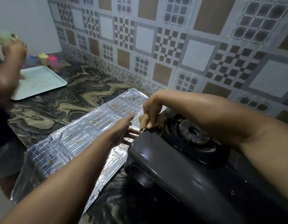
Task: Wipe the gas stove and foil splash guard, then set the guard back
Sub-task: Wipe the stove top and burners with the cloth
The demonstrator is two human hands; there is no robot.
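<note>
Foil guard (78, 141) lies flat left of stove (180, 167), long axis diagonal. Left hand (124, 135), open and empty, is nearer; right hand (152, 110) pinches cloth (144, 121).

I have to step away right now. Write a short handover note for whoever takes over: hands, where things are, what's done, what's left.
Right hand: pinching the brown cloth at the gas stove's back left corner, by the burner.
Left hand: open, empty, reaching over the foil splash guard.
Guard: lying flat on the countertop left of the stove, brown spatters visible on it.
Another person's arm works near the tray, far left.
Done: guard taken down.
Left: wipe guard, finish the stove if needed, stand guard back up.
</note>
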